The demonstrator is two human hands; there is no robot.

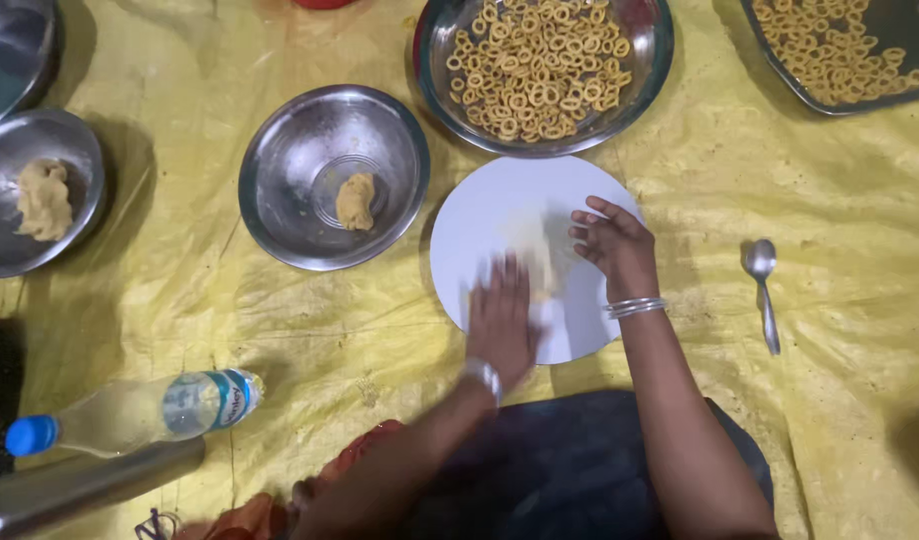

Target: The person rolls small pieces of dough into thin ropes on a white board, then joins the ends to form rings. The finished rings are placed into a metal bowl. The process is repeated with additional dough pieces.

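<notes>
A round white board [500,195] lies on the yellow sheet in front of me. My left hand [500,320] is flat on the board, fingers spread and blurred with motion, over a pale strip of dough [535,262]. Resting on the board's right part, my right hand [610,238] has its fingers curled against the dough's far end. Both wrists wear silver bangles.
A steel bowl [290,200] with a dough lump sits left of the board. A steel plate [640,70] of small dough rings is behind it, another tray [780,70] at top right. A spoon [763,290] lies right; a plastic bottle [140,410] and second dough bowl [0,250] left.
</notes>
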